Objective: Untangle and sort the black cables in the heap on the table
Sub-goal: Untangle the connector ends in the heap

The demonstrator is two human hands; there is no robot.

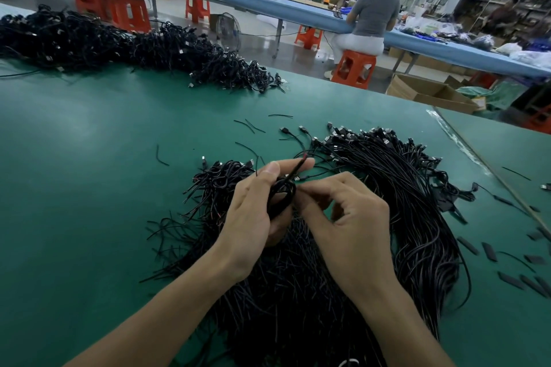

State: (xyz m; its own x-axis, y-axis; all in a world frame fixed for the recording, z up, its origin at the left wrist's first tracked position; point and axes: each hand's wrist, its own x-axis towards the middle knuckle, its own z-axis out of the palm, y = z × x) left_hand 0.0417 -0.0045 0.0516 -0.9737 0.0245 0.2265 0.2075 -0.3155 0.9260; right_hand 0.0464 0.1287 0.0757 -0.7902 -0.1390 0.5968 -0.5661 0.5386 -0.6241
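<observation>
A single black cable [281,195] is held just above the heap [283,292], which lies on the green table [89,188] directly in front of the person. The grip of the left hand [250,217] is clamped round this cable, gathered into a small coil between thumb and fingers, with one end projecting past the fingertips. The grip of the right hand [351,217] is closed too: a strand at the edge of the coil appears to be pinched between thumb and forefinger. To the right, a bundle [411,188] of cables is laid out with plugs roughly aligned. A second, larger pile [119,42] is seen at the far edge of the table.

The cable is judged to be light, thin and limp – easily looped, but easily snagged on its neighbours. It is best taken near the plug end, where the moulded body gives a firm hold, and drawn out slowly – a hard pull would likely tighten any knot.
</observation>
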